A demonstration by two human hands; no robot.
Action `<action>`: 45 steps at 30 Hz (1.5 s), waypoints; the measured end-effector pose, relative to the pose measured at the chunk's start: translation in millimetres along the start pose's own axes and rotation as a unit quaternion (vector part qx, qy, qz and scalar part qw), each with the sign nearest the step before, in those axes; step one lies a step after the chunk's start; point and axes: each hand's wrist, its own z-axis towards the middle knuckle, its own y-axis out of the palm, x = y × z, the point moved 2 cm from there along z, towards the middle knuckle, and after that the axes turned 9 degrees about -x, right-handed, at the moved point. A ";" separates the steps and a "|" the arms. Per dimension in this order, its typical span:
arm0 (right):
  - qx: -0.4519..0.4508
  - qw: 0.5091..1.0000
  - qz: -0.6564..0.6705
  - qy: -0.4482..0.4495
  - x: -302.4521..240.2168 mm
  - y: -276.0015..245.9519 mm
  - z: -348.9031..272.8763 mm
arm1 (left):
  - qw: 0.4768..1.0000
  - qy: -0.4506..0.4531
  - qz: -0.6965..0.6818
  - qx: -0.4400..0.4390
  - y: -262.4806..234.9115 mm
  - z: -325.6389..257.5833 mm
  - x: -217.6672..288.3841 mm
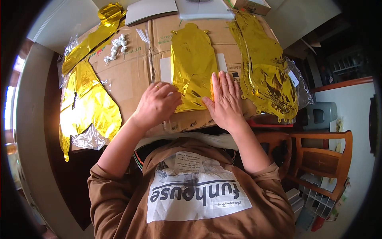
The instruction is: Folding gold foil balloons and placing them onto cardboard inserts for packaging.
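A flat gold foil balloon (193,63) lies on a sheet of brown cardboard (131,75) in front of me. My right hand (225,101) lies flat, fingers together, pressing on the balloon's lower right edge. My left hand (156,104) is curled at the balloon's lower left corner, pinching the foil; a ring shows on one finger.
A stack of gold foil balloons (266,67) lies to the right, more gold foil pieces (87,103) in clear plastic to the left. Small white bits (116,47) sit at the cardboard's far left. A wooden chair (322,159) stands at right; papers (205,8) lie at the far edge.
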 end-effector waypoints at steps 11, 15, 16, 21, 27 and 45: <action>0.144 0.962 0.232 -0.002 36.8 -35.3 0.7 | 0.982 -0.182 0.043 -0.014 44.9 40.1 58.3; 0.107 0.984 0.132 -0.045 54.3 -40.8 12.2 | 0.963 -0.255 0.083 0.012 55.0 36.5 72.8; 0.104 0.989 0.076 -0.065 56.6 -34.5 15.5 | 0.961 -0.264 0.081 0.012 60.2 37.9 73.7; 0.047 0.995 -0.008 -0.091 51.5 -11.2 14.6 | 0.949 -0.308 0.073 0.011 73.9 44.4 73.9; 0.061 0.994 0.001 -0.095 50.1 -10.0 12.1 | 0.941 -0.330 0.075 -0.019 83.8 42.9 68.7; 0.029 0.992 0.011 -0.119 45.7 -26.8 5.4 | 0.945 -0.316 0.089 -0.008 87.8 41.5 66.8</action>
